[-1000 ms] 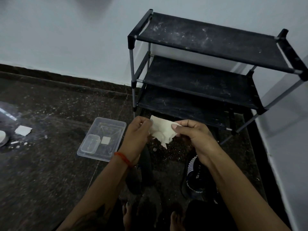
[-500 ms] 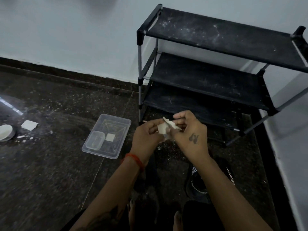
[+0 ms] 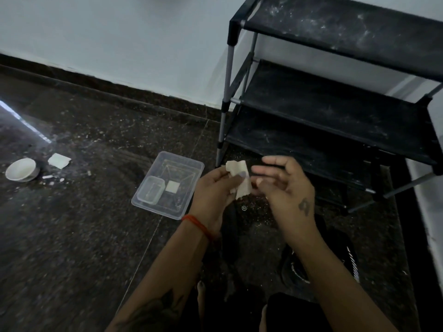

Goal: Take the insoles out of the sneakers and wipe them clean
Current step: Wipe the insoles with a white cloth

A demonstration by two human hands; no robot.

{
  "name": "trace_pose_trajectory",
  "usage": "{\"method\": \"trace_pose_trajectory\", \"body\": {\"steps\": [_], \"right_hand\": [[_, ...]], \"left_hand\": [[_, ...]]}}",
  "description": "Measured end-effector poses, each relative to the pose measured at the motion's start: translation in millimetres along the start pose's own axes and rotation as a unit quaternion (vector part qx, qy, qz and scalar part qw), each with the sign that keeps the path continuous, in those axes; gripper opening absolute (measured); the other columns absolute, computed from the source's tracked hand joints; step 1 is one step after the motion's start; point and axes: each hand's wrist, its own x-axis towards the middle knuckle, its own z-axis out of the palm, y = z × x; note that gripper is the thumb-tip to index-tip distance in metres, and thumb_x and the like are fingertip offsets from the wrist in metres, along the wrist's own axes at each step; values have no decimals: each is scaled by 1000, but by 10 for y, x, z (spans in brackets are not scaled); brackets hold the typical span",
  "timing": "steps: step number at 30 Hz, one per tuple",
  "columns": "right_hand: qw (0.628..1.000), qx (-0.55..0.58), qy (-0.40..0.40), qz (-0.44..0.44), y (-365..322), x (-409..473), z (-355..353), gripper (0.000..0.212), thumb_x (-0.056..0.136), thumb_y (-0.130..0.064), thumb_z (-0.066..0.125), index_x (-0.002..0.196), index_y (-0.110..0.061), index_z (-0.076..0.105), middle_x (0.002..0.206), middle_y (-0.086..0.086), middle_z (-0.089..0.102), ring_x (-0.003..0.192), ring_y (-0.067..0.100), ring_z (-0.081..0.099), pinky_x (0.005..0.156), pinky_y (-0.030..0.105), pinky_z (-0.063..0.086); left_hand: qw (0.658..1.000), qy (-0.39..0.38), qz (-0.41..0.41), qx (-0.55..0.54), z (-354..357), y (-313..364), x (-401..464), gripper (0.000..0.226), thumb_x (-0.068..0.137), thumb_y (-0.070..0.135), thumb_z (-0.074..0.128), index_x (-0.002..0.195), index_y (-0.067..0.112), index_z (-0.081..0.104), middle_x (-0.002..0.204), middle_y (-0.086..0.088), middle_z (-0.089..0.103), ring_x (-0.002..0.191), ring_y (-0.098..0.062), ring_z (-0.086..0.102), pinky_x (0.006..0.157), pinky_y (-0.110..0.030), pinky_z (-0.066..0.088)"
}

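Left hand [image 3: 213, 188] grip: thumb and fingers pinch a small pale wipe [image 3: 241, 179], folded or crumpled, held in the air in front of the rack. Right hand [image 3: 285, 185] grip is loose, fingers spread and relaxed just beside the wipe, holding nothing I can see.

Task items: one dark sneaker [image 3: 321, 255] sits on the floor [image 3: 72, 236] below the right forearm, opening up. A long dark shape [image 3: 230, 233] lies under the left wrist; probably an insole or the other shoe, too dark to tell. Whether the sneaker's insole is in or out, can't tell.

Step in hand, my read: prepping the wipe before wiping.

How to do it well:
- Fold the wipe into a flat pad, clean face out, so pressure spreads.
- Free hand should pin the insole at the heel; wipe heel to toe in one direction.
- Refold to a fresh face once soiled.
- Floor is gritty; keep the wiped face off it.

Nearby: clear plastic tray [image 3: 182, 164] with a small tub [image 3: 151, 193] and a pale square [image 3: 172, 187] inside, black shoe rack [image 3: 335, 116], white bowl [image 3: 21, 169] far left.
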Motion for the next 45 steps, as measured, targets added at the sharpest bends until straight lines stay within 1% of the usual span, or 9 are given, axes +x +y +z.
{"method": "trace_pose_trajectory", "body": {"steps": [2, 6, 9, 14, 19, 26, 36, 40, 45], "right_hand": [[998, -40, 45, 3, 64, 86, 35, 25, 80, -10, 67, 102, -18, 61, 96, -1, 68, 82, 6, 65, 80, 31, 56], [991, -49, -35, 116, 204, 199, 149, 26, 75, -31, 73, 97, -17, 69, 90, 2, 71, 86, 14, 67, 82, 36, 56], [987, 12, -47, 152, 225, 274, 192, 14, 76, -18, 73, 86, -10, 70, 80, 6, 70, 75, 16, 66, 68, 27, 56], [968, 113, -65, 216, 239, 378, 281, 9, 82, -10, 64, 75, -14, 60, 77, 3, 66, 69, 12, 62, 57, 22, 51], [962, 93, -92, 241, 356, 464, 480, 19, 84, -3, 60, 101, -10, 55, 96, 10, 66, 81, 19, 66, 59, 23, 55], [944, 30, -254, 210, 733, 654, 961, 32, 86, 9, 49, 100, -14, 67, 100, 6, 68, 82, 14, 70, 67, 26, 59], [926, -41, -293, 234, 1895, 1006, 2119, 43, 78, 12, 58, 118, -3, 59, 117, 10, 64, 107, 18, 60, 90, 28, 50], [924, -84, -323, 186, 2236, 1260, 2740, 48, 73, 9, 67, 119, -4, 59, 115, 9, 65, 100, 14, 61, 89, 28, 52], [924, -171, -333, 76, 2557, 1506, 3444, 36, 71, 3, 71, 100, -18, 68, 95, 1, 68, 91, 13, 64, 82, 26, 53]], "left_hand": [[1000, 10, -11, 9, -33, 2, 31, 24, 87, -6, 54, 107, 5, 62, 94, -7, 69, 85, -16, 66, 77, -27, 57], [998, -16, -42, 37, -97, 51, 42, 42, 89, -12, 44, 126, 5, 53, 114, -15, 63, 97, -22, 64, 80, -31, 56], [998, -2, -52, 17, -174, 100, 52, 45, 90, -12, 43, 128, 11, 49, 122, -15, 57, 99, -24, 62, 81, -35, 56], [995, 26, -69, -62, -371, 174, 90, 29, 94, -3, 46, 119, 12, 48, 96, -12, 67, 78, -18, 67, 68, -29, 60], [996, -15, -85, -2, -573, 124, 250, 39, 85, 10, 63, 120, 18, 48, 109, -11, 65, 91, -23, 67, 74, -35, 60], [997, 4, -78, 7, -1202, -271, 551, 26, 86, -12, 52, 88, 12, 61, 102, -10, 64, 84, -15, 65, 63, -21, 57], [984, 163, -68, 27, -2208, -842, 1194, 45, 77, -17, 60, 120, -1, 60, 100, -11, 65, 91, -19, 61, 80, -23, 53], [967, 224, -29, 115, -2720, -953, 1531, 50, 74, -21, 62, 121, -4, 58, 92, -7, 63, 78, -9, 58, 64, -9, 53], [911, 296, 13, 286, -3230, -968, 1938, 49, 71, -8, 72, 117, 5, 64, 109, -8, 64, 98, -15, 59, 91, -25, 50]]}}
